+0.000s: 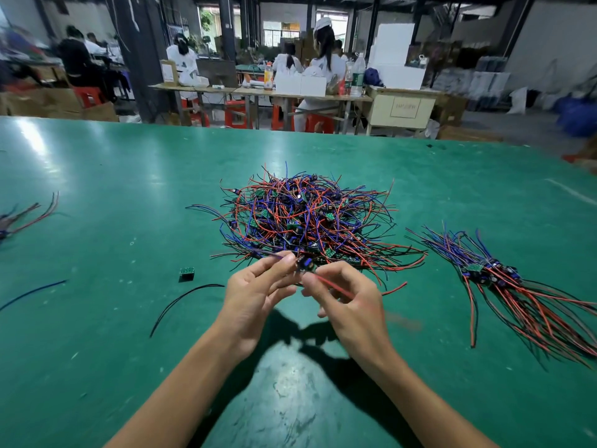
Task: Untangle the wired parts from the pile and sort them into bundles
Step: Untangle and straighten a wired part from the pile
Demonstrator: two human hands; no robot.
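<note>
Green counter (97,318): left hand (255,299) and right hand (345,299) both pinch one wired part (305,263); pile (307,218) just beyond grip, no readable writing.

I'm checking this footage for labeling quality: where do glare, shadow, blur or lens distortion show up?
Head view: glare streaks the green table at far left; the hands cast a dark shadow toward the camera; the right hand and its red wire are slightly motion-blurred; the wire pile is sharp; the table's far edge bows from wide-angle distortion.
</note>
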